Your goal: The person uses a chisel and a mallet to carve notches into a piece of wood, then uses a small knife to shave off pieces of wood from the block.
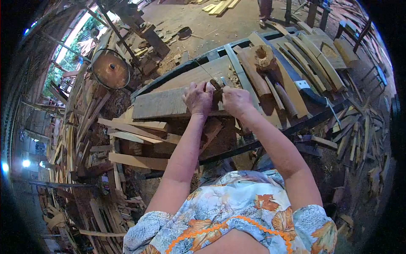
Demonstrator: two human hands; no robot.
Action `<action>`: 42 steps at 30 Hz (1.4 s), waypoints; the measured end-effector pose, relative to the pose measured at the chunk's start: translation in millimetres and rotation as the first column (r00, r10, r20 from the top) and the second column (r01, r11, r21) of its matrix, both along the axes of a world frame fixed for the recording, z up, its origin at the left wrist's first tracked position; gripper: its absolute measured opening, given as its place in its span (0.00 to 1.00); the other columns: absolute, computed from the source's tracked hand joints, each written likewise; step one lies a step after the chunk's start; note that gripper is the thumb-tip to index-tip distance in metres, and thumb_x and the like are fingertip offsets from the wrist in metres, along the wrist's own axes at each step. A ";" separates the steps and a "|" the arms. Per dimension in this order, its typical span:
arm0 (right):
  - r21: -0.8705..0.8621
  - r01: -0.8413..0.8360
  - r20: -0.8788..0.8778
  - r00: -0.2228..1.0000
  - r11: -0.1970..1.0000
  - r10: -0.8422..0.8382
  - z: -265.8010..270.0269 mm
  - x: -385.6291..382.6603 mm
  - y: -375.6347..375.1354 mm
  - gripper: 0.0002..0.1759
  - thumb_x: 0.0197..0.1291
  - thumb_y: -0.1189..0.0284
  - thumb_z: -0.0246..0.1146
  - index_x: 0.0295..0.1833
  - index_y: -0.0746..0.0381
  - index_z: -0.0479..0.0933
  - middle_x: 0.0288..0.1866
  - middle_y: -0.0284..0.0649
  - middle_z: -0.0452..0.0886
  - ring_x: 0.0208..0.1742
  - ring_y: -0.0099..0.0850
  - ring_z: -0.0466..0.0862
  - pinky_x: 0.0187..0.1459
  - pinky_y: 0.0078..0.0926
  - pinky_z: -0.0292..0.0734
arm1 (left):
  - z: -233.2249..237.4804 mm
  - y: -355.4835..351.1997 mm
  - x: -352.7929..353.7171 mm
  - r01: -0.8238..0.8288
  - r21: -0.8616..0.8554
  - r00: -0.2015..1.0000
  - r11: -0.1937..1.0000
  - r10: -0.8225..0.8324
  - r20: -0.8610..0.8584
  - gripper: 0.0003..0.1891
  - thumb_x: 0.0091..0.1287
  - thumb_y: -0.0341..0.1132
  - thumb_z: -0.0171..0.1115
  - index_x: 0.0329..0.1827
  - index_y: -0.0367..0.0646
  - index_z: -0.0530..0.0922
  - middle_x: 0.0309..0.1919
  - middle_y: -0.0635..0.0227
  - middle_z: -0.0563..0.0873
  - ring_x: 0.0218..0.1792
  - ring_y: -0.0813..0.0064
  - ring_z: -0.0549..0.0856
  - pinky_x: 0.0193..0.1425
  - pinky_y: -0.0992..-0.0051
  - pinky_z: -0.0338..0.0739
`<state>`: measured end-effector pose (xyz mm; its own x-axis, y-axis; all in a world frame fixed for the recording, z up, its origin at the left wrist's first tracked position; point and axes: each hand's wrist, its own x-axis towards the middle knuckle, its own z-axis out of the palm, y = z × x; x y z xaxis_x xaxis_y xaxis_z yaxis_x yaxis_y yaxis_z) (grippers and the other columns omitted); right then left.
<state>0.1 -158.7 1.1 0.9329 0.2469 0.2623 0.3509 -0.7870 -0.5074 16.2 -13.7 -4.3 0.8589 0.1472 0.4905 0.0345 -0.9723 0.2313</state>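
Close together above the workbench, both my hands are closed at a small dark wooden piece (216, 85). A thin straight rod (204, 69) runs from this piece away toward the far side of the bench. My left hand (198, 99) has its fingers curled, with thumb and forefinger against the piece's left side. My right hand (237, 100) is a fist at its right side; its palm hides what is inside. Beneath my left hand lies a thick weathered plank (158, 104). A small metallic bit (223, 80) shows just beyond my right knuckles.
To the right on the bench rest a handsaw (302, 84), a hollowed log piece (264, 58) and several wooden strips (313, 59). Cut slats (139, 161) jut out at the left. A round metal disc (111, 69) stands beyond. A person's leg (265, 9) shows at the top.
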 end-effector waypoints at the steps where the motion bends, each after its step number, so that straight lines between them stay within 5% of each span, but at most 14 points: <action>1: 0.005 0.004 0.005 1.000 1.000 -0.004 2.9 -2.3 -2.0 0.07 0.57 0.72 0.53 0.37 0.61 0.75 0.28 0.50 0.82 0.33 0.48 0.84 0.35 0.44 0.79 | 0.5 -0.8 0.7 -0.007 0.000 1.000 1.000 0.007 -0.015 0.16 0.62 0.50 0.52 0.40 0.55 0.84 0.39 0.65 0.80 0.45 0.59 0.76 0.52 0.56 0.67; 10: 0.017 0.082 -0.158 0.984 0.997 -0.078 -10.3 -105.1 -58.3 0.09 0.60 0.67 0.55 0.38 0.61 0.75 0.26 0.49 0.80 0.30 0.50 0.81 0.32 0.47 0.75 | 2.1 -1.5 -0.2 -0.008 -0.036 0.998 0.999 0.006 -0.067 0.16 0.62 0.51 0.52 0.40 0.55 0.84 0.38 0.65 0.79 0.47 0.59 0.75 0.55 0.57 0.65; 15: 0.031 0.019 0.042 0.999 0.999 -0.021 -9.8 -43.4 -28.4 0.07 0.59 0.72 0.53 0.39 0.62 0.74 0.25 0.49 0.81 0.30 0.48 0.84 0.33 0.44 0.79 | -2.4 0.3 2.0 0.028 -0.027 1.000 0.999 -0.028 -0.006 0.16 0.62 0.51 0.52 0.40 0.54 0.84 0.39 0.65 0.79 0.46 0.58 0.76 0.53 0.57 0.67; 23: 0.041 0.095 -0.347 0.935 0.995 -0.075 27.0 0.3 -3.8 0.15 0.58 0.63 0.53 0.40 0.60 0.79 0.40 0.50 0.82 0.44 0.48 0.82 0.47 0.43 0.76 | 1.2 -2.7 0.1 -0.023 0.000 0.999 1.000 0.023 -0.048 0.16 0.63 0.50 0.52 0.39 0.54 0.84 0.39 0.64 0.80 0.45 0.57 0.76 0.52 0.56 0.67; 27: -0.055 -0.024 -0.283 0.959 0.998 0.008 35.4 4.9 -6.0 0.17 0.56 0.61 0.52 0.41 0.61 0.79 0.40 0.50 0.82 0.44 0.48 0.82 0.48 0.43 0.75 | 1.0 -5.1 -2.0 -0.023 0.006 0.999 1.000 0.024 -0.026 0.16 0.64 0.50 0.50 0.38 0.54 0.84 0.39 0.64 0.80 0.45 0.57 0.76 0.51 0.54 0.67; 31: 0.104 0.005 -0.196 0.980 0.995 0.016 73.7 9.5 -15.0 0.15 0.56 0.64 0.53 0.38 0.65 0.77 0.33 0.50 0.82 0.39 0.48 0.82 0.44 0.42 0.77 | -2.9 -3.1 -4.0 -0.013 0.032 1.000 0.999 0.013 0.023 0.16 0.64 0.50 0.49 0.38 0.55 0.83 0.39 0.64 0.80 0.47 0.57 0.76 0.51 0.54 0.67; 33: 0.517 0.000 -0.332 0.922 0.856 0.200 97.1 -4.4 -43.0 0.19 0.59 0.60 0.53 0.41 0.65 0.79 0.33 0.51 0.81 0.38 0.47 0.83 0.41 0.40 0.76 | -6.5 -1.4 -2.4 -0.025 0.038 0.999 0.999 0.024 0.036 0.16 0.64 0.51 0.49 0.38 0.56 0.83 0.40 0.64 0.80 0.47 0.57 0.76 0.51 0.54 0.67; 37: 0.498 0.058 -0.002 0.998 0.865 -0.066 8.0 -36.5 -80.0 0.19 0.63 0.60 0.51 0.37 0.67 0.75 0.29 0.53 0.78 0.37 0.49 0.81 0.39 0.41 0.72 | -10.7 -1.3 0.2 -0.033 0.028 0.998 0.999 0.031 0.060 0.18 0.66 0.52 0.47 0.39 0.56 0.83 0.40 0.64 0.80 0.47 0.57 0.76 0.52 0.54 0.66; 39: 0.429 0.080 -0.176 0.984 0.900 -0.004 -44.6 -43.5 -98.4 0.18 0.62 0.61 0.54 0.37 0.67 0.75 0.28 0.52 0.78 0.35 0.46 0.81 0.37 0.40 0.72 | -7.5 -2.9 -1.9 -0.030 0.006 0.999 1.000 0.030 0.036 0.19 0.66 0.53 0.47 0.40 0.56 0.83 0.41 0.64 0.80 0.47 0.58 0.76 0.52 0.54 0.66; 42: 0.624 0.140 -0.269 0.962 0.769 0.043 -70.4 -58.0 -99.5 0.15 0.61 0.63 0.59 0.35 0.67 0.73 0.25 0.49 0.77 0.28 0.35 0.77 0.32 0.33 0.70 | -1.0 -2.5 -6.1 -0.016 -0.037 0.999 0.999 0.015 -0.036 0.21 0.64 0.58 0.48 0.43 0.56 0.83 0.41 0.64 0.80 0.48 0.58 0.75 0.53 0.54 0.65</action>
<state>-57.9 -258.2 -69.3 0.9935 0.0627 0.0954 0.1088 -0.2658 -0.9579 10.0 -16.2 -5.3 0.8731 0.1783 0.4539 0.0585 -0.9623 0.2656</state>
